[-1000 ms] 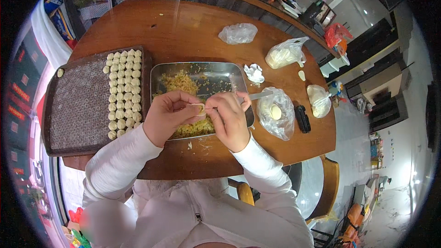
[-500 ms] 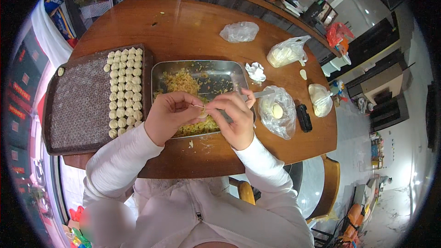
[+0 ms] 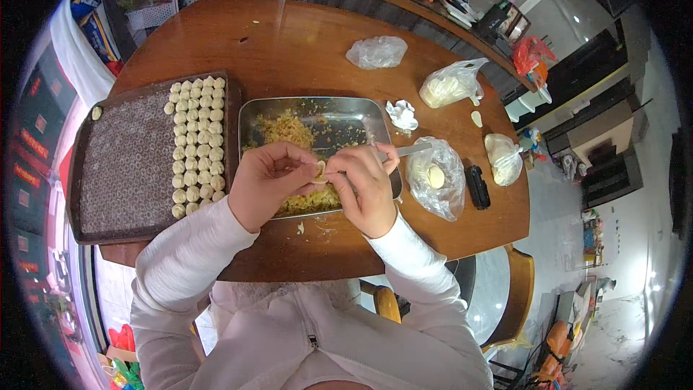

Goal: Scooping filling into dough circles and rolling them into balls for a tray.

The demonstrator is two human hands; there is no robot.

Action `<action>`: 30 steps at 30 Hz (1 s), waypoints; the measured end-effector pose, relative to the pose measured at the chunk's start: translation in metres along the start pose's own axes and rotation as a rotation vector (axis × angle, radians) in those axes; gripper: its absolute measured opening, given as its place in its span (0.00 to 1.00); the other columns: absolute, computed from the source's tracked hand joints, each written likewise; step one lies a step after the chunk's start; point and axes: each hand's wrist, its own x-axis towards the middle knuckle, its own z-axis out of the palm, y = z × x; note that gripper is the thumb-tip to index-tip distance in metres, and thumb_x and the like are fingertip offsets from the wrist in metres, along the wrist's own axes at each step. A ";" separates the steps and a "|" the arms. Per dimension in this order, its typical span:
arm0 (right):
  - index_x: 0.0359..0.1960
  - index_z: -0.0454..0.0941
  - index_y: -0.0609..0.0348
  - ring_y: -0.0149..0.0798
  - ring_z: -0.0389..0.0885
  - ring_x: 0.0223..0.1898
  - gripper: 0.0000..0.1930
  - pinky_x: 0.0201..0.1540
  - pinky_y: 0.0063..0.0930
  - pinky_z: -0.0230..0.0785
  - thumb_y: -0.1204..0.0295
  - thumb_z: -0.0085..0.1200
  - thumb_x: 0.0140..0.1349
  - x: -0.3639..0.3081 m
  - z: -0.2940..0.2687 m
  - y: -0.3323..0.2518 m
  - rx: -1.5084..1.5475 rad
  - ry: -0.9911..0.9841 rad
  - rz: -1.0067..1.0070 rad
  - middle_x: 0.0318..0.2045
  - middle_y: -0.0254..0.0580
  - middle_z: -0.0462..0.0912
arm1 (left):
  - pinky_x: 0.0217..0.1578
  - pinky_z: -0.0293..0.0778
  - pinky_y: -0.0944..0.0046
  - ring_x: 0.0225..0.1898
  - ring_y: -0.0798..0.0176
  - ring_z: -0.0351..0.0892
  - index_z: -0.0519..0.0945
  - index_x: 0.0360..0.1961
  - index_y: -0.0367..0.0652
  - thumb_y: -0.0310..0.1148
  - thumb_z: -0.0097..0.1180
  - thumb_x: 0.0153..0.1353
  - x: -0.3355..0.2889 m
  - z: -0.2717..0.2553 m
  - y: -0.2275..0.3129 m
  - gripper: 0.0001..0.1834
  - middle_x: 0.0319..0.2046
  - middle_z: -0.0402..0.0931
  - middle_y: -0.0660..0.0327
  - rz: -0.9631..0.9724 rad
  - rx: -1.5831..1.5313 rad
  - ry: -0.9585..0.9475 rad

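Note:
Above the metal tray point(image 3: 346, 106), my two hands meet around a small filled bun point(image 3: 320, 171) whose dough wrapper is partly gathered. My left hand point(image 3: 273, 179) pinches it between thumb and fingers. From the other side, the thumb and forefinger of my right hand point(image 3: 365, 186) are closed at the dough's edge. A flat metal spatula point(image 3: 413, 149) juts out to the right from under my right hand's curled outer fingers; its other end is hidden. Chopped yellow-orange filling point(image 3: 285, 128) lies in the tray's left and near parts.
On the left, a dark baking tray point(image 3: 126, 166) carries rows of pleated buns point(image 3: 191, 152). To the right lie an open plastic bag with dough point(image 3: 435, 177), a black object point(image 3: 477, 187), tied bags of dough point(image 3: 503, 159), and crumpled white paper point(image 3: 401, 115). A wooden chair point(image 3: 516, 292) stands near right.
The bun has tilted in my fingers, so its opening shows more. My right fingertips have shifted slightly along its edge; the spatula has moved a little with that hand.

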 end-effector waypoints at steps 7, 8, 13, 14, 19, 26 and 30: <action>0.34 0.81 0.48 0.34 0.78 0.37 0.07 0.57 0.40 0.47 0.72 0.65 0.53 0.001 -0.004 -0.002 0.033 0.088 0.057 0.33 0.30 0.80 | 0.37 0.80 0.71 0.35 0.67 0.83 0.79 0.41 0.31 0.23 0.58 0.63 0.000 0.000 0.000 0.07 0.35 0.81 0.57 0.002 0.060 -0.013; 0.34 0.81 0.48 0.34 0.78 0.37 0.08 0.57 0.40 0.47 0.72 0.66 0.52 0.002 -0.005 -0.004 0.029 0.105 0.065 0.33 0.30 0.81 | 0.37 0.80 0.71 0.35 0.67 0.83 0.79 0.41 0.31 0.23 0.58 0.63 0.000 -0.001 -0.001 0.07 0.35 0.81 0.57 0.006 0.054 -0.023; 0.34 0.81 0.48 0.34 0.78 0.37 0.07 0.58 0.40 0.47 0.72 0.65 0.53 -0.001 -0.002 0.001 0.015 0.070 0.015 0.33 0.30 0.81 | 0.37 0.80 0.71 0.36 0.67 0.83 0.79 0.41 0.32 0.23 0.59 0.63 0.001 -0.003 -0.004 0.07 0.36 0.81 0.57 0.032 0.055 -0.040; 0.34 0.81 0.49 0.34 0.78 0.37 0.06 0.58 0.40 0.47 0.72 0.64 0.54 -0.001 -0.002 0.001 0.018 0.065 0.006 0.33 0.30 0.80 | 0.38 0.80 0.71 0.36 0.67 0.83 0.78 0.42 0.32 0.23 0.59 0.63 0.002 -0.003 -0.004 0.08 0.36 0.81 0.57 0.037 0.054 -0.043; 0.33 0.79 0.51 0.35 0.78 0.38 0.04 0.58 0.41 0.46 0.74 0.60 0.56 -0.002 0.000 0.001 0.002 0.064 0.020 0.33 0.30 0.80 | 0.37 0.79 0.70 0.36 0.66 0.83 0.76 0.44 0.33 0.23 0.59 0.62 0.002 0.000 -0.004 0.10 0.37 0.81 0.55 -0.010 -0.054 0.006; 0.34 0.78 0.52 0.37 0.77 0.40 0.05 0.58 0.41 0.46 0.75 0.58 0.57 -0.002 0.000 -0.002 0.015 0.052 0.034 0.35 0.32 0.80 | 0.35 0.77 0.70 0.33 0.70 0.79 0.77 0.40 0.38 0.25 0.60 0.62 0.001 -0.002 -0.006 0.07 0.34 0.80 0.62 -0.019 -0.107 -0.018; 0.34 0.78 0.52 0.36 0.77 0.39 0.05 0.58 0.40 0.46 0.74 0.59 0.57 -0.001 -0.001 -0.001 0.002 0.014 0.013 0.34 0.31 0.80 | 0.33 0.77 0.72 0.33 0.72 0.78 0.78 0.38 0.39 0.27 0.60 0.62 -0.002 0.004 0.001 0.05 0.33 0.79 0.64 -0.012 0.013 0.038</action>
